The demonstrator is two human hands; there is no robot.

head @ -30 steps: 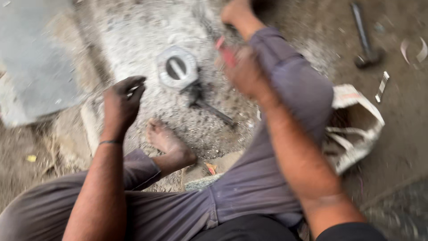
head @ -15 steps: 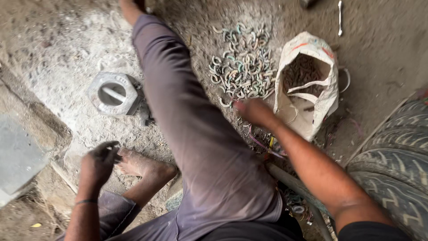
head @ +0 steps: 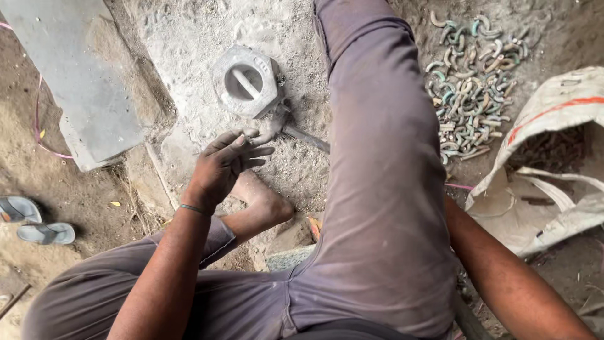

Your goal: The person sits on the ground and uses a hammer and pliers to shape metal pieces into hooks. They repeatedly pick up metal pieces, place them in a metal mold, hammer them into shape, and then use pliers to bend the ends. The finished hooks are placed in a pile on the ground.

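Your left hand (head: 228, 164) hovers above the dusty floor (head: 189, 38), fingers loosely spread, clamped on nothing. The hexagonal metal block (head: 246, 82) sits at its 12 o'clock, near but apart. Your right hand is hidden behind your thigh; cannot tell its grip. Curved metal pieces (head: 469, 94) lie at 2 o'clock, beside the sack (head: 547, 182).

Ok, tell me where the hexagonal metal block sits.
In the head view, the hexagonal metal block lies on the dusty ground, upper centre-left, just beyond the left hand.
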